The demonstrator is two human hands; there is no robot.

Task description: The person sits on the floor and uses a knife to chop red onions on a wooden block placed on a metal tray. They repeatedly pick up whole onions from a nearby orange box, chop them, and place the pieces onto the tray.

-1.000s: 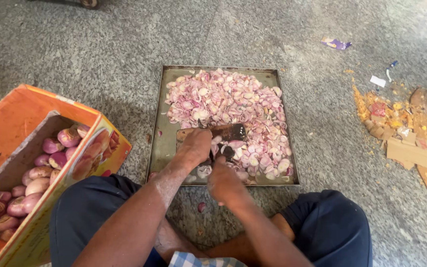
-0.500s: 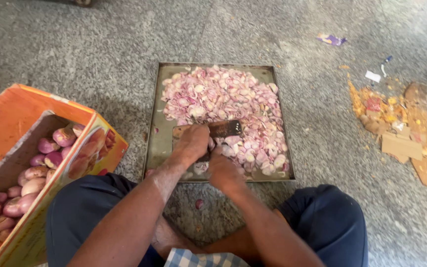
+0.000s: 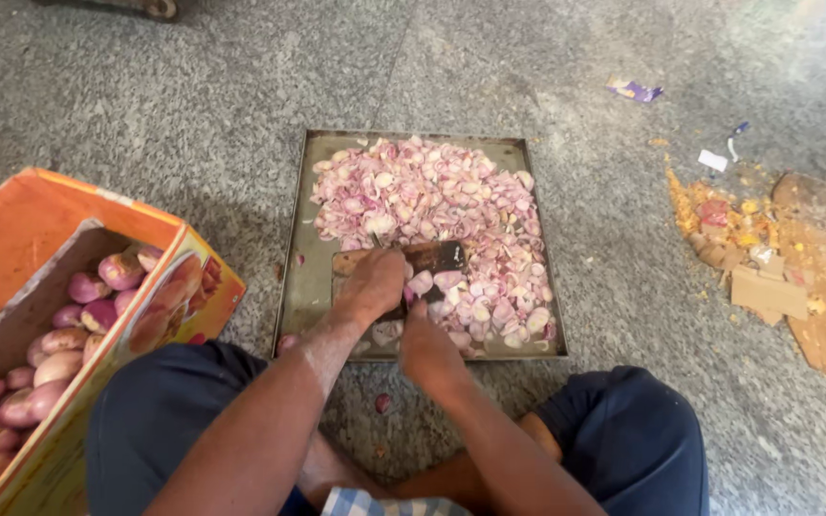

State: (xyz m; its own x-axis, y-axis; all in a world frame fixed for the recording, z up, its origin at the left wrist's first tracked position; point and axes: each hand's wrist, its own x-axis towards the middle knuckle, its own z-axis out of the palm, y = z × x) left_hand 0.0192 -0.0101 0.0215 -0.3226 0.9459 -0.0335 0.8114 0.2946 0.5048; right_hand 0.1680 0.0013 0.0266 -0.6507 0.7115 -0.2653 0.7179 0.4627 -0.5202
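Observation:
A square metal tray (image 3: 300, 287) lies on the stone floor, holding a heap of sliced pink onion (image 3: 432, 205). My left hand (image 3: 370, 287) rests fingers-down at the tray's near edge, on a small wooden block (image 3: 344, 260), curled over an onion piece that is mostly hidden. A dark rectangular knife blade (image 3: 440, 256) stands just right of those fingers. My right hand (image 3: 427, 349) is closed just behind it, on the knife's hidden handle.
An orange cardboard box (image 3: 69, 287) of whole peeled onions (image 3: 69, 334) stands at my left knee. Cardboard scraps and peelings (image 3: 767, 258) litter the floor at right. My knees in dark trousers (image 3: 623, 440) flank the tray.
Both hands stay at the tray's near edge. The blade has shifted slightly up and down beside my left fingers. The view has moved a little.

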